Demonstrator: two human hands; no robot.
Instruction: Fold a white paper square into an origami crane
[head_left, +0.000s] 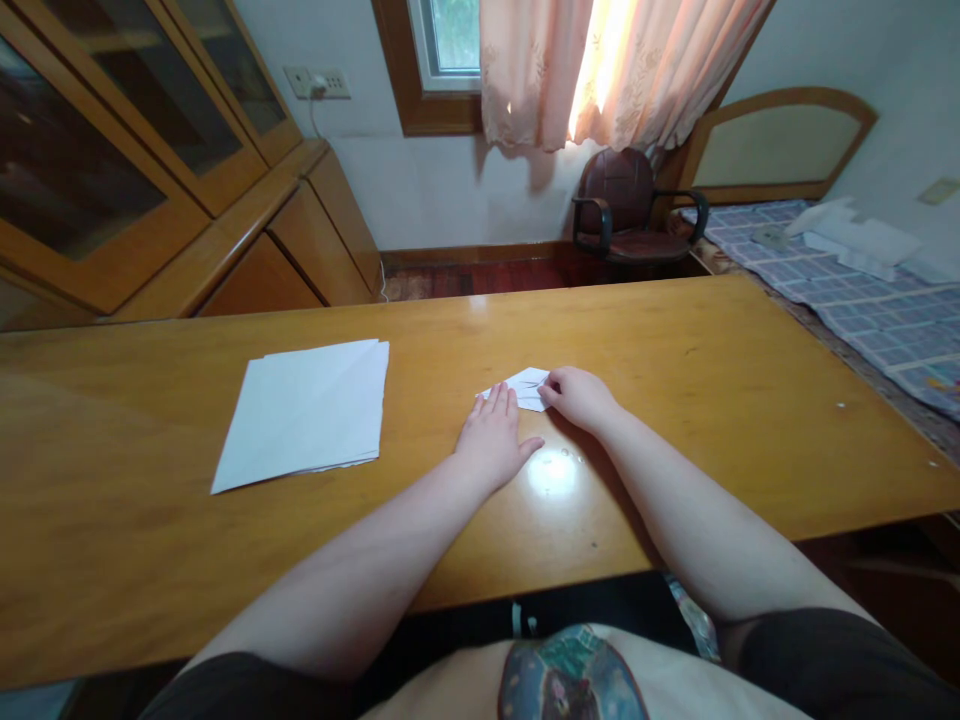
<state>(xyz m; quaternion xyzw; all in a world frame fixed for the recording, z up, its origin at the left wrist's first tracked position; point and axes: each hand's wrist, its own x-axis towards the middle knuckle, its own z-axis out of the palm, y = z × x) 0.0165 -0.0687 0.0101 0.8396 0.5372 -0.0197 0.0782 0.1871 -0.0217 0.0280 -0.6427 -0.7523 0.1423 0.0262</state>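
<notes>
A small folded piece of white paper [529, 384] lies on the wooden table between my two hands. My left hand [495, 440] rests flat over its left end, fingers stretched forward and thumb spread to the right. At the paper's right edge, my right hand [577, 395] has its fingers curled in a pinch on the paper. Creases show on the part between the hands; the left end is partly hidden under my left fingers.
A stack of white paper sheets [311, 410] lies to the left on the table [450, 530]. Beyond the table stand a dark red armchair [626, 205] and a bed [847, 260]. A glass-door cabinet [187, 240] stands at the left, and curtains hang at the window.
</notes>
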